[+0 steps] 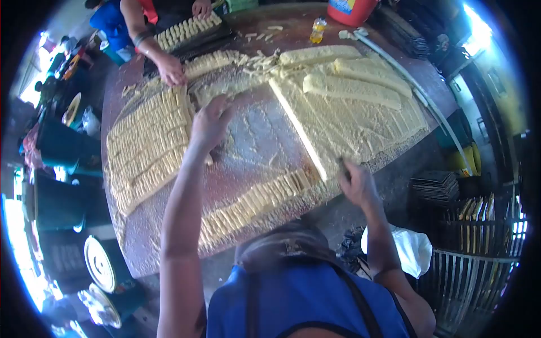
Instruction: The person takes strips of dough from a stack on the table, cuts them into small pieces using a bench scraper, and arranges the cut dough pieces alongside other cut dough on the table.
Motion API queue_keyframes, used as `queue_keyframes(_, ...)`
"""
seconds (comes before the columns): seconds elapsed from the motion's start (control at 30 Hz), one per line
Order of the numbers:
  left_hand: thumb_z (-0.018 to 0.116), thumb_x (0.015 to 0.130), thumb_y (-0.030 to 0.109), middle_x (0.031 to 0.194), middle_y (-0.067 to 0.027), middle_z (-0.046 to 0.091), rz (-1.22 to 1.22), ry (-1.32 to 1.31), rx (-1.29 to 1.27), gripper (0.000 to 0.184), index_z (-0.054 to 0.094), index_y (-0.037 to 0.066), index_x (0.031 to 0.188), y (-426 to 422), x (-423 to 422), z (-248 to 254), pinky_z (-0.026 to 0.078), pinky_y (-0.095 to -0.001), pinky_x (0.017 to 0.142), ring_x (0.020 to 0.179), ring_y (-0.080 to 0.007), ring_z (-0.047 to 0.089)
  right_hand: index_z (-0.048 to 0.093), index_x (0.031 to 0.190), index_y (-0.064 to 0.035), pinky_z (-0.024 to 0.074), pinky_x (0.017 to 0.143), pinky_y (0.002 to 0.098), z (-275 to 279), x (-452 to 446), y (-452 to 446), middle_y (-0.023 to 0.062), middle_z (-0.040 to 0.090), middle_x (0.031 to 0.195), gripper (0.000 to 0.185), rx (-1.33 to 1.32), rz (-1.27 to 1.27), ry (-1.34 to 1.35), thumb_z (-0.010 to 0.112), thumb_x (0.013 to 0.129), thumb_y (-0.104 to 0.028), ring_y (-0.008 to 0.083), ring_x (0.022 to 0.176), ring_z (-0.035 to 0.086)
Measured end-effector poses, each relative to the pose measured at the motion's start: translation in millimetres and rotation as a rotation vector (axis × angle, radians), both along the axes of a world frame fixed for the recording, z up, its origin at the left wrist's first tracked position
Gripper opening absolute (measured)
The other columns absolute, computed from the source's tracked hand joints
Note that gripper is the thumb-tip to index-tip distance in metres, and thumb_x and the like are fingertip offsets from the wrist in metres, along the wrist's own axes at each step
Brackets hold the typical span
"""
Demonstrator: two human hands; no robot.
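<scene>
Clamped on a dark tool (341, 163), our right hand (355, 183) sits by the dough slab (352, 127), seemingly to reach its edge; leftward is our left hand (211, 123) (grip unclear)

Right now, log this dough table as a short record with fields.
Left hand: between cut dough pieces and dough sheet
Right hand: at the dough sheet's near corner; grip unclear
Dough strips: three, toward the far side
Other person's hand: at the cut dough pieces' far end
Beyond: red bucket, bottle of yellow liquid
</scene>
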State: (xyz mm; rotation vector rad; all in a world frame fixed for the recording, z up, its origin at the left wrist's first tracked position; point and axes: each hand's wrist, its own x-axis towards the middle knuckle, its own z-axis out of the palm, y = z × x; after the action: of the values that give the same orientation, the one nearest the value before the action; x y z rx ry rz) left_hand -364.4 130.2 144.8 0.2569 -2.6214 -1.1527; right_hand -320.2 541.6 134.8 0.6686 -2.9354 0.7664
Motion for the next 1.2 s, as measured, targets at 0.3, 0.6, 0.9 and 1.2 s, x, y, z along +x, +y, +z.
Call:
queue_keyframes(0.3,0.077,0.086,0.028,0.136,-0.0179,0.061,0.437,-0.379,-0.168,0.058,0.057,0.013,0.138,-65.9,299.4,-113.2,0.045,-0.0437,0.107,0.131,-0.0349,0.054,0.061,0.133,-0.0128,0.0518,0.092,0.047,-85.3,-104.4,41.1,0.018,0.062,0.118,0.044,0.288,0.141,0.091,0.068,0.09,-0.02,0.0363,0.113,0.06)
queue_keyframes(0.6,0.094,0.061,0.014,0.159,-0.0246,0.026,0.664,-0.315,-0.388,0.117,0.027,0.013,0.156,34.3,325.6,-147.9,0.029,-0.0571,0.117,0.146,-0.0454,0.026,0.032,0.154,-0.0132,0.0195,0.11,0.0744,-134.6,35.3,-79.4,0.0301,0.031,0.146,0.104,0.058,0.5,0.07,0.083,0.072,-0.05,0.0571,0.14,0.024)
queue_keyframes(0.9,0.096,0.057,0.023,0.157,-0.0274,0.025,0.706,-0.236,-0.401,0.121,0.027,0.01,0.155,-71.1,341.7,-160.4,0.025,-0.058,0.118,0.147,-0.0477,0.019,0.028,0.155,-0.0118,0.023,0.107,0.0745,-142.4,54.1,-216.6,0.0321,0.031,0.144,0.105,-0.024,0.477,0.122,0.085,0.072,-0.042,0.0592,0.136,0.025)
queue_keyframes(1.2,0.096,0.058,0.034,0.157,-0.0307,0.022,0.77,-0.188,-0.309,0.123,0.026,0.013,0.157,-261.4,374.5,-171.9,0.021,-0.0628,0.118,0.147,-0.0499,0.017,0.024,0.151,-0.0083,0.0202,0.113,0.0729,-161.5,97.1,-400.7,0.0333,0.013,0.156,0.102,-0.071,0.427,0.164,0.081,0.077,-0.051,0.058,0.145,0.014)
